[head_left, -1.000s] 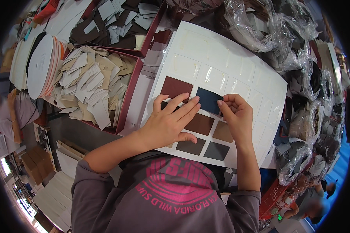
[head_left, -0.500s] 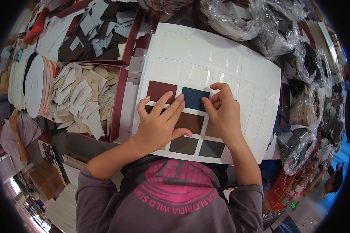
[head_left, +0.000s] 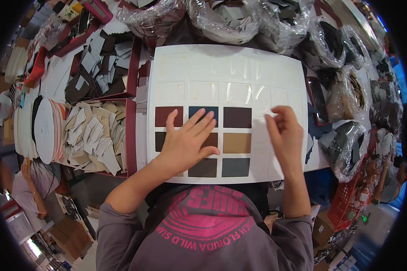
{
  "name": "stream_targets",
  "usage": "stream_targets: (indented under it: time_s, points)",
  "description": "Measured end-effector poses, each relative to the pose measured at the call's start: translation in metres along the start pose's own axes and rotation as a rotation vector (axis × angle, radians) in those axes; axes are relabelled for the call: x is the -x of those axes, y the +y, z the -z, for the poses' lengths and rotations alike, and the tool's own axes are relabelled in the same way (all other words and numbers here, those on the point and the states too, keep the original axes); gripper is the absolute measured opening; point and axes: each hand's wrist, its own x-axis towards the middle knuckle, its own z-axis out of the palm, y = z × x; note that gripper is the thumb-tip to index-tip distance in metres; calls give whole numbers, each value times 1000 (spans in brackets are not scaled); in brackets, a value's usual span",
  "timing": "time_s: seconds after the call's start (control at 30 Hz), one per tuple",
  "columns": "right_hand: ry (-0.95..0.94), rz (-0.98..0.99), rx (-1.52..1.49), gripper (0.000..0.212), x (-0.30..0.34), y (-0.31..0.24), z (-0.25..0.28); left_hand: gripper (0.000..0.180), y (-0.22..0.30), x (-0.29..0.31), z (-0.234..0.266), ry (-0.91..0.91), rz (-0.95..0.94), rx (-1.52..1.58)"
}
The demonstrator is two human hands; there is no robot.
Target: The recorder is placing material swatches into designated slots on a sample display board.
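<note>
The right hand (head_left: pixel 286 131) has come away from the blue swatch (head_left: pixel 194 111) and sits farther right, near the blank cells; the left hand (head_left: pixel 185 142) has slid so its fingertips lie over that swatch. The view has shifted too, and a dark purple swatch (head_left: pixel 237 117), hidden under the right hand half a second ago, shows whole. Blue lines up with its neighbours, so it looks seated in its cell, with the left hand likely steadying or pressing it.

The left hand is palm down, fingers spread and gripping nothing; its thumb tip is by the lower edge of the brown swatch (head_left: pixel 211 139). The right hand is half curled and blurred; no swatch shows in it, but whether thumb and forefinger meet on something small can't be made out.

On the white board (head_left: pixel 199 67), the nearest row has a grey-brown swatch (head_left: pixel 202 168) and a grey swatch (head_left: pixel 235 167). Next come a dark brown swatch (head_left: pixel 160 141), brown and a tan swatch (head_left: pixel 236 143), then a maroon swatch (head_left: pixel 163 116), blue and dark purple. Shiny streaks mark the blank cells past them.

Left of the board are pale offcuts (head_left: pixel 95 135) in a red-walled box (head_left: pixel 131 135); beyond the far edge stand plastic-wrapped bags (head_left: pixel 224 22).
</note>
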Motion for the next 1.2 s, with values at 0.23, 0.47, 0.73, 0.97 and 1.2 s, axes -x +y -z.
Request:
stream_targets:
  time_s: [0.23, 0.47, 0.73, 0.97, 1.2]
  points:
    - [119, -254, 223, 25, 55, 63, 81, 35, -36, 40, 14, 417, 403, 205]
    - [260, -108, 285, 37, 86, 75, 84, 48, -66, 96, -5, 438, 616, 902]
    - [165, -217, 61, 38, 95, 100, 96, 46, -126, 81, -27, 367, 760, 808]
    - [175, -214, -389, 31, 109, 103, 103, 48, -4, 50, 57, 364, 545, 873]
    - [169, -267, -1286, 27, 85, 96, 112, 34, -78, 57, 40, 442, 460, 1534]
